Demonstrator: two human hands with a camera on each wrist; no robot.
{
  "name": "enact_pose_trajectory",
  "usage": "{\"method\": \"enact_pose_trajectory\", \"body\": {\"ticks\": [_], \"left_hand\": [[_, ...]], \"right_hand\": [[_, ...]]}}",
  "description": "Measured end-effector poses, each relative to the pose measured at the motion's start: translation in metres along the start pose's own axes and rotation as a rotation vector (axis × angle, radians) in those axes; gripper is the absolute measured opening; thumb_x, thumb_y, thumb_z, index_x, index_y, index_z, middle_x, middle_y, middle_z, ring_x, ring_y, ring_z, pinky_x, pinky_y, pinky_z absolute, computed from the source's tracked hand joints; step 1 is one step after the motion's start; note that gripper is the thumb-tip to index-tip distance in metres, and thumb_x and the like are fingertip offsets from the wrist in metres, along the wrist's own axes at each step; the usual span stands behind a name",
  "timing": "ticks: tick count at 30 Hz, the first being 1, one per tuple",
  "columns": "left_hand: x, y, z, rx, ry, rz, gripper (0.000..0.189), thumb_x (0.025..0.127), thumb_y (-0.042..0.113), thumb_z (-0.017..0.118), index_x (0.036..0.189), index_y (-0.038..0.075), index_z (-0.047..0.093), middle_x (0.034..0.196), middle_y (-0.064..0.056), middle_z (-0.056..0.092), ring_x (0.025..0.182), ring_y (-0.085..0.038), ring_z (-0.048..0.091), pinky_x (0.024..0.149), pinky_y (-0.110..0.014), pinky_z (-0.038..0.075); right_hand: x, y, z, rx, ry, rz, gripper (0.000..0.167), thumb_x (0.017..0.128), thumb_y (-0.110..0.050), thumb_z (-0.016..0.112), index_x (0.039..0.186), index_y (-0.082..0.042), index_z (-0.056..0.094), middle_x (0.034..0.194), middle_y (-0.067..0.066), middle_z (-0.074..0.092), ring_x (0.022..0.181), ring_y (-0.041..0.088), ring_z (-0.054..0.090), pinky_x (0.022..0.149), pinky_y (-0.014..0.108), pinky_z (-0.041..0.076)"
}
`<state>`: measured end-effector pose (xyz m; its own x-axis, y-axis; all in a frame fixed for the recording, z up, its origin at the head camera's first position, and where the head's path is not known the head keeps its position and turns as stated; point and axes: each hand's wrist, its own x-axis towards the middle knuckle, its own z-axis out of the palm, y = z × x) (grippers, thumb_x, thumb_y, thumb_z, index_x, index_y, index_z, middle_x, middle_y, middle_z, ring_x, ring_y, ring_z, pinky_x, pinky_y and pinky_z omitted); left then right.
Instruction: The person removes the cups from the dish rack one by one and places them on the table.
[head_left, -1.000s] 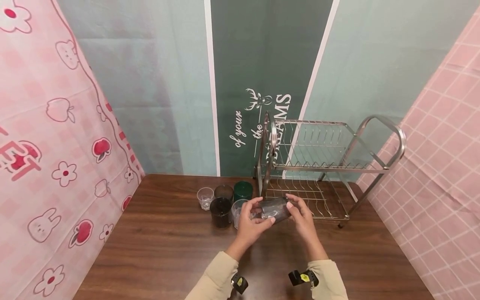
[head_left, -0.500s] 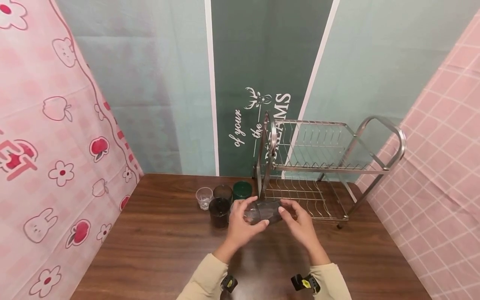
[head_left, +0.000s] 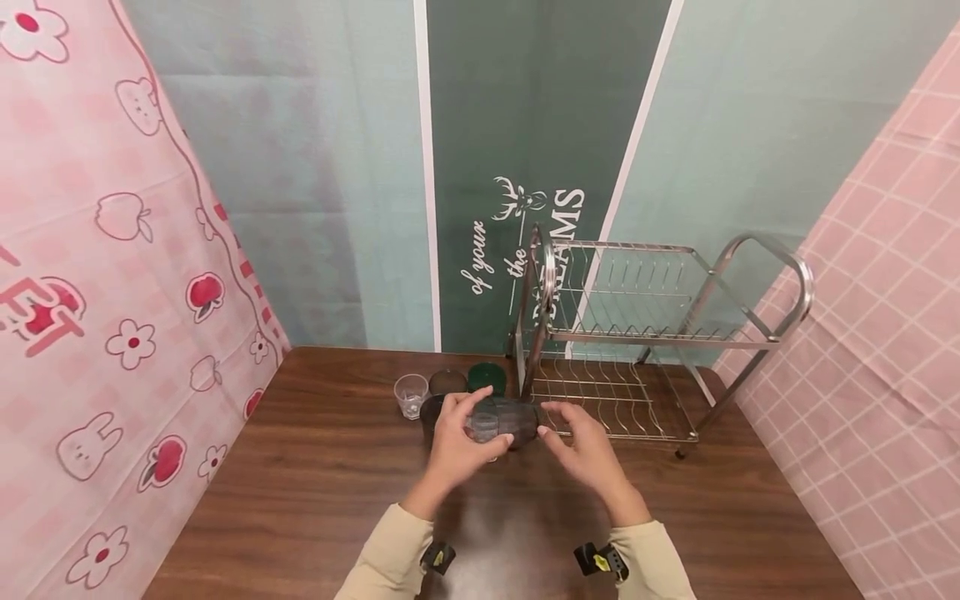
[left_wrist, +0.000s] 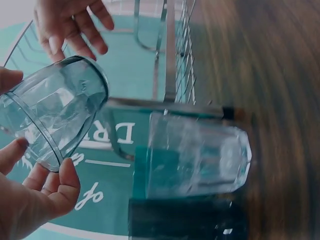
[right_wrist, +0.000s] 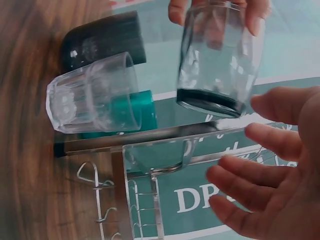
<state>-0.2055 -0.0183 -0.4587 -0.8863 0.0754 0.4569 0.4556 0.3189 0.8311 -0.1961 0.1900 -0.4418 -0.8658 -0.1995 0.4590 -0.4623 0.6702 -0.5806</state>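
Note:
My left hand holds a see-through smoky grey tumbler tilted on its side above the table. In the left wrist view its fingers and thumb curl round the stepped end of the tumbler. My right hand is by the tumbler's other end with its fingers spread. The right wrist view shows that hand with nothing in its grasp; whether the thumb tip touches the glass, I cannot tell. Behind the hands stand a clear tumbler, a black cup and a green cup.
A small clear cup and a brown cup stand left of the green one. To the right is a two-tier metal dish rack. Printed cloths hang round the wooden table at the back and sides.
Both hands and the grey tumbler have moved left, partly in front of the black cup. My right hand has loosened from the tumbler, while my left still holds it.

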Motion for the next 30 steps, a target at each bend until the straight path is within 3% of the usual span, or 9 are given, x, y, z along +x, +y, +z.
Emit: {"method": "enact_pose_trajectory", "body": {"ticks": [6,12,20,30], "left_hand": [[0.004,-0.001,-0.018,0.041,-0.007,0.004,0.067,0.063,0.020,0.083,0.126,0.016,0.059,0.108,-0.014,0.047,0.089,-0.031,0.049,0.069,-0.040,0.043],[0.006,-0.001,-0.034,0.089,0.000,0.006,0.068,0.061,0.021,0.084,0.124,0.016,0.060,0.108,-0.011,0.048,0.097,-0.029,0.049,0.075,-0.044,0.042],[0.008,-0.002,-0.052,0.163,-0.007,-0.024,0.066,0.060,0.021,0.084,0.122,0.017,0.062,0.106,-0.009,0.047,0.103,-0.025,0.045,0.084,-0.046,0.039],[0.013,-0.001,-0.071,0.204,0.027,-0.007,0.065,0.057,0.020,0.085,0.119,0.015,0.064,0.105,-0.007,0.047,0.107,-0.025,0.041,0.085,-0.045,0.038]], "right_hand": [[0.003,-0.005,0.002,0.001,-0.101,0.006,0.036,0.081,-0.010,0.071,0.114,-0.002,0.061,0.107,0.012,0.060,0.097,0.032,0.057,0.079,0.047,0.045],[0.007,-0.009,0.004,-0.026,-0.207,0.026,0.037,0.081,-0.013,0.070,0.114,0.000,0.060,0.110,0.013,0.060,0.105,0.032,0.055,0.087,0.049,0.041],[0.011,-0.012,0.014,-0.127,-0.334,0.037,0.035,0.080,-0.018,0.071,0.110,-0.003,0.061,0.103,0.014,0.061,0.097,0.031,0.057,0.083,0.047,0.043],[0.017,-0.027,0.023,-0.234,-0.378,0.058,0.040,0.078,-0.023,0.073,0.110,-0.003,0.061,0.101,0.013,0.059,0.093,0.030,0.058,0.078,0.046,0.045]]}}
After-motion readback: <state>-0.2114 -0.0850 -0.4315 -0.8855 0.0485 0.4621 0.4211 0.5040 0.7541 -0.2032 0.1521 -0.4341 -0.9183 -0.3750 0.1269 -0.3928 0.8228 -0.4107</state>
